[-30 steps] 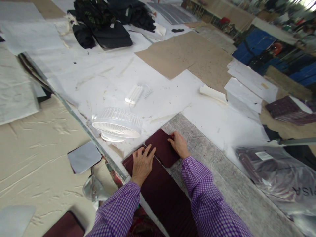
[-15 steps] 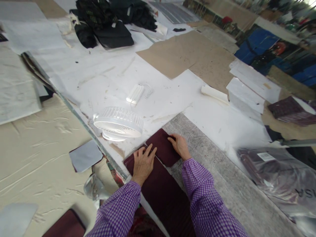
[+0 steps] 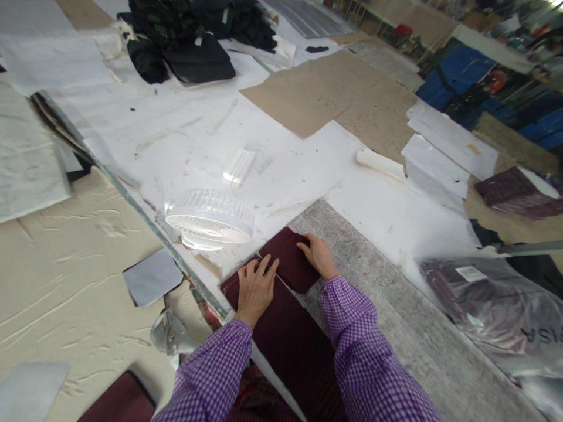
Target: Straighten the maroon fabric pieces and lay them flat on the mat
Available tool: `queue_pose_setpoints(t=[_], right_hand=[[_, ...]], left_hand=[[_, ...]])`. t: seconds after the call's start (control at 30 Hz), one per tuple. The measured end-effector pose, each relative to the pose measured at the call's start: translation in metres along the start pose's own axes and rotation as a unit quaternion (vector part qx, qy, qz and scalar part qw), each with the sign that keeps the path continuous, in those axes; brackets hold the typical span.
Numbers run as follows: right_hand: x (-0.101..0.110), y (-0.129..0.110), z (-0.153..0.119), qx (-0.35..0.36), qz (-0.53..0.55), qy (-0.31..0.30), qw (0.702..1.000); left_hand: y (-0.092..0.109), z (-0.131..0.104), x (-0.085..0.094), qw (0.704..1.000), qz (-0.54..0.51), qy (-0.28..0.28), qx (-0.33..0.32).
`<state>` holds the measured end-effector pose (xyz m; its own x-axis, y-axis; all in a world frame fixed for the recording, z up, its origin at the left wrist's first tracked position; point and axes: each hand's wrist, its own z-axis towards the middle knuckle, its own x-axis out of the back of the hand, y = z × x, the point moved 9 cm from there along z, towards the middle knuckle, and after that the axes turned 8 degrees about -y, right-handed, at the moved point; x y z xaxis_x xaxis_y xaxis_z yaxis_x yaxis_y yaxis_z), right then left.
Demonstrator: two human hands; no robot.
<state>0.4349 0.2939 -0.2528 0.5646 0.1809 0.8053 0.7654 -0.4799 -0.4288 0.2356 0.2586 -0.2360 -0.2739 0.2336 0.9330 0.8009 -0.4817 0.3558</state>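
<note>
My left hand point(image 3: 256, 292) lies with its fingers spread on a long dark maroon piece point(image 3: 294, 340) at the table's near edge. Its fingertips reach the border with a smaller maroon fabric piece point(image 3: 290, 261), which lies beside the long one on a grey mottled board point(image 3: 352, 252). At the right side of the smaller piece, my right hand point(image 3: 320, 256) has thumb and fingers closed on the fabric's edge. The far edge of that piece looks slightly uneven.
A white fan point(image 3: 210, 217) and a white power strip point(image 3: 238, 166) stand beyond my hands. Bagged maroon goods point(image 3: 488, 310) lie right, brown paper point(image 3: 316, 94) and black bundles point(image 3: 197, 58) farther back. Cream fabric point(image 3: 79, 264) is left.
My right hand has shifted very slightly left, and the smaller piece's far edge has become more uneven. My left hand stays in the same place. The whole view has moved slightly.
</note>
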Motion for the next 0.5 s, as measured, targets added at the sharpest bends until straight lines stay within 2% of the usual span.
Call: queue_pose_setpoints(t=[0.1, 0.23, 0.37, 0.5], right_hand=[[0.01, 0.018, -0.01, -0.02, 0.068, -0.019, 0.997], [0.008, 0.035, -0.039, -0.023, 0.183, -0.093, 0.979], [-0.007, 0.036, -0.063, -0.023, 0.304, -0.145, 0.941], [-0.022, 0.035, -0.063, -0.046, 0.435, -0.121, 0.891]], left_hand=[[0.0, 0.0, 0.001, 1.0, -0.002, -0.001, 0.0], [0.0, -0.001, 0.001, 1.0, -0.007, 0.0, 0.001], [-0.001, -0.001, 0.001, 1.0, -0.012, 0.003, 0.002], [0.0, -0.003, 0.002, 1.0, -0.012, 0.01, 0.001]])
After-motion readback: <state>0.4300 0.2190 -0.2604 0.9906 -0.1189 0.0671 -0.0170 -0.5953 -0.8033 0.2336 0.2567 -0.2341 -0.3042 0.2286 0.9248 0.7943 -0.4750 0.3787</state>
